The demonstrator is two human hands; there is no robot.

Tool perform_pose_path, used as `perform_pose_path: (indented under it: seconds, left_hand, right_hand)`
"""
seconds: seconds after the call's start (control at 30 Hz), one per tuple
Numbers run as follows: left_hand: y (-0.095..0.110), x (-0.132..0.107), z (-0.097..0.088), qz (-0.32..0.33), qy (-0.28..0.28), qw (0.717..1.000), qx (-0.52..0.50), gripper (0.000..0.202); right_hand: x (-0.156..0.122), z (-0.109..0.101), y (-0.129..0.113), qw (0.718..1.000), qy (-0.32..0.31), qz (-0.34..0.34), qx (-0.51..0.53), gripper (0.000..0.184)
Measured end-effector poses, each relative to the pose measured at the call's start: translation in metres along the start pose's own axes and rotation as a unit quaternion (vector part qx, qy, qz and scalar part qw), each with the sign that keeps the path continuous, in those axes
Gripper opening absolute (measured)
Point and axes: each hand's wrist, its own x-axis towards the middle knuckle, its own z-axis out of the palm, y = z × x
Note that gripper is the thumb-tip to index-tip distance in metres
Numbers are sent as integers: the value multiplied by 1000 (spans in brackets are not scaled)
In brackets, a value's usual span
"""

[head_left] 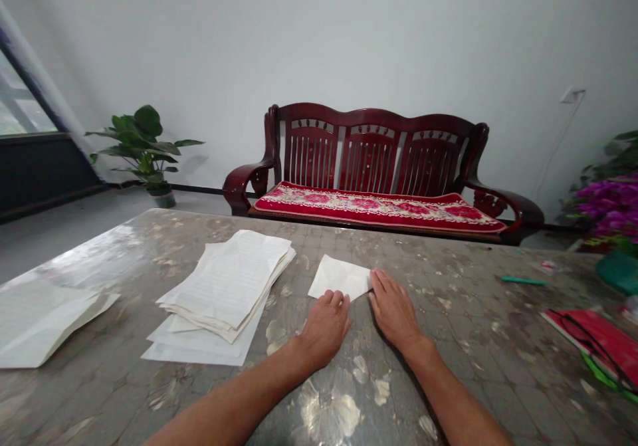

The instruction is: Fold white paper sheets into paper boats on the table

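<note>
A folded white paper sheet [341, 277] is lying on a glossy, mottled grey-brown tabletop [448, 293]. The left hand [323, 326] is laid palm down against the sheet's near edge, and the right hand [393, 310] is laid palm down at its right corner. Both hands are flat and open, with nothing pinched. Left of the folded sheet, a thick stack of cream lined paper [224, 286] is placed, with loose pale paper sheets [44, 323] further off. Right of it, a slim green pen [523, 280] and a red folder [593, 339] are seen. Beyond it stands a dark red wooden sofa [371, 147].
</note>
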Motion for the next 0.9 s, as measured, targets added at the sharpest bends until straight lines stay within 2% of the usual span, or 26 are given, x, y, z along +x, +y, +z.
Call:
perform_pose_path:
  seconds: [0.1, 0.27, 0.4, 0.5, 0.7, 0.9]
  left_hand:
    - [5, 3, 1, 3, -1, 1000, -15, 28]
    - [1, 3, -1, 7, -17, 999, -44, 28]
    - [-5, 0, -3, 20, -23, 997, -67, 29]
    - [-7, -1, -6, 25, -27, 996, -78, 28]
    - [-13, -3, -7, 38, -26, 993, -105, 27]
    - [-25, -2, -3, 77, 7, 995, -71, 29]
  right_hand:
    - [1, -1, -13, 996, 20, -51, 68, 47]
    - [7, 9, -17, 991, -5, -85, 107, 43]
    - [16, 10, -13, 996, 6, -48, 80, 46]
    - [22, 7, -12, 998, -16, -28, 47, 48]
    - [21, 9, -15, 997, -51, -49, -17, 44]
    - [17, 10, -19, 998, -5, -53, -40, 37]
